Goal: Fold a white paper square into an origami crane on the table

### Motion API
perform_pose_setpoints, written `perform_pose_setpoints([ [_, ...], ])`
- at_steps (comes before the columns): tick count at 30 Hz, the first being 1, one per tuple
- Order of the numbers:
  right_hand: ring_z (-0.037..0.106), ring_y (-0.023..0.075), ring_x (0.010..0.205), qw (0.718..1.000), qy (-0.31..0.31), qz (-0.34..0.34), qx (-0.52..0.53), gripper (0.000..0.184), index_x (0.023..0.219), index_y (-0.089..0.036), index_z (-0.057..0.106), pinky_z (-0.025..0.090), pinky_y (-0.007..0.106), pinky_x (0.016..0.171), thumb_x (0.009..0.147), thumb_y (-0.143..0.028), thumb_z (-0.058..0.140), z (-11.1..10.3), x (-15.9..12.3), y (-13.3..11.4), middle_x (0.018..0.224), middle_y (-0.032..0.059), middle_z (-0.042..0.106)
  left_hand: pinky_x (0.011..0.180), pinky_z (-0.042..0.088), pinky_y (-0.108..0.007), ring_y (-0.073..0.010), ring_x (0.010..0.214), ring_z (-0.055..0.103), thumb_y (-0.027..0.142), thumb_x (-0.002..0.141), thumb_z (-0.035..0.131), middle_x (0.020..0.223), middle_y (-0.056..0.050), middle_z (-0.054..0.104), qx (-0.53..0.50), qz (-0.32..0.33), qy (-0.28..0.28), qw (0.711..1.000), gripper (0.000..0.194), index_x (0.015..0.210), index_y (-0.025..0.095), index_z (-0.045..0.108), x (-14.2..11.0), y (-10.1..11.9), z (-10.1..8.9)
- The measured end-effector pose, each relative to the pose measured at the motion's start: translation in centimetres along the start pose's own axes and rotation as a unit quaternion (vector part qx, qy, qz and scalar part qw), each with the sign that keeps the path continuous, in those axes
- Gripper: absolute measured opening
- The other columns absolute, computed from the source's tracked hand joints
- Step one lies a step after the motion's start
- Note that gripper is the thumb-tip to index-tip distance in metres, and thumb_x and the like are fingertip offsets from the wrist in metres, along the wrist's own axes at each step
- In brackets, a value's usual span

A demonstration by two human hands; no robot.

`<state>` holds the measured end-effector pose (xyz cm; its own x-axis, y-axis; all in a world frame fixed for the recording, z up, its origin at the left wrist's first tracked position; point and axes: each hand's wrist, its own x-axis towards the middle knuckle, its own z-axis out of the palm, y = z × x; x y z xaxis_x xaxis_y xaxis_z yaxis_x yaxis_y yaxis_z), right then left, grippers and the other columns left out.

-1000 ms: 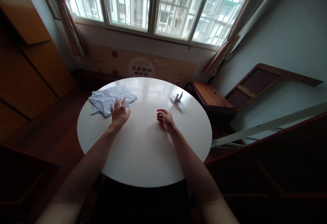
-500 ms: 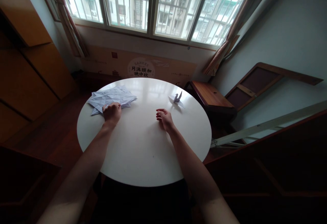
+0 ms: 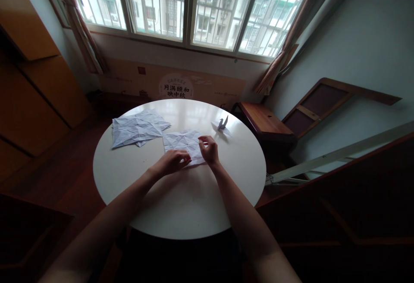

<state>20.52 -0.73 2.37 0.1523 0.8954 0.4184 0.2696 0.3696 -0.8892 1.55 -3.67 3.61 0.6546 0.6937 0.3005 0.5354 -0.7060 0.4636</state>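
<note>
A creased white paper sheet (image 3: 182, 141) lies in the middle of the round white table (image 3: 181, 205). My left hand (image 3: 173, 161) pinches its near edge. My right hand (image 3: 208, 149) has its fingers curled on the sheet's right edge. A pile of creased white sheets (image 3: 136, 127) lies at the table's far left. A small folded paper crane (image 3: 222, 123) stands at the far right of the table, beyond my right hand.
A wooden chair (image 3: 263, 121) stands at the table's right. A flat cardboard box with printed characters (image 3: 176, 85) leans under the barred window. Wooden cabinets (image 3: 35, 85) line the left wall. A framed panel (image 3: 323, 102) leans on the right wall.
My left hand took one sheet from the pile and drew it to the table's middle. My right hand came onto the sheet's right edge. The view shifted slightly.
</note>
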Motion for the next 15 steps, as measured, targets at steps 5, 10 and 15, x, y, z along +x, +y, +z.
perform_pose_setpoints([
  [5, 0.060, 0.0222, 0.097, 0.994, -0.071, -0.044, -0.069, 0.015, 0.077, -0.025, 0.072, 0.042, 0.038, 0.100, 0.076, -0.014, 0.063, 0.9, -0.5, 1.3, 0.093, 0.0046, 0.068, 0.094, 0.045, -0.039, -0.0296, 0.106, 0.065, 0.033, 0.095, 0.051, 0.114, -0.014, 0.069, 0.029, -0.095, 0.129, 0.987, 0.029, 0.115, 0.020, 0.067, 0.1, -1.0, 1.2],
  [10, 0.058, 0.0238, 0.116, 0.979, -0.107, -0.076, -0.155, 0.021, 0.099, -0.022, 0.075, 0.038, 0.039, 0.108, 0.085, -0.019, 0.059, 1.2, -0.9, 1.2, 0.119, 0.0102, 0.067, 0.116, 0.019, -0.062, -0.0380, 0.144, 0.034, 0.046, 0.093, 0.055, 0.153, -0.023, 0.040, 0.124, -0.146, 0.025, 0.981, 0.061, 0.143, 0.013, 0.047, 0.0, -2.4, 2.7],
  [15, 0.027, 0.0274, 0.147, 0.902, -0.218, -0.055, -0.369, 0.047, 0.143, -0.022, 0.051, 0.017, 0.047, 0.120, 0.099, -0.035, 0.045, 1.1, -1.6, 0.1, 0.157, 0.0098, 0.038, 0.122, 0.012, -0.054, -0.0297, 0.150, 0.023, 0.055, 0.097, 0.043, 0.158, -0.016, 0.033, 0.153, -0.076, -0.083, 0.982, 0.064, 0.148, 0.017, 0.042, 0.0, -1.9, 3.0],
])
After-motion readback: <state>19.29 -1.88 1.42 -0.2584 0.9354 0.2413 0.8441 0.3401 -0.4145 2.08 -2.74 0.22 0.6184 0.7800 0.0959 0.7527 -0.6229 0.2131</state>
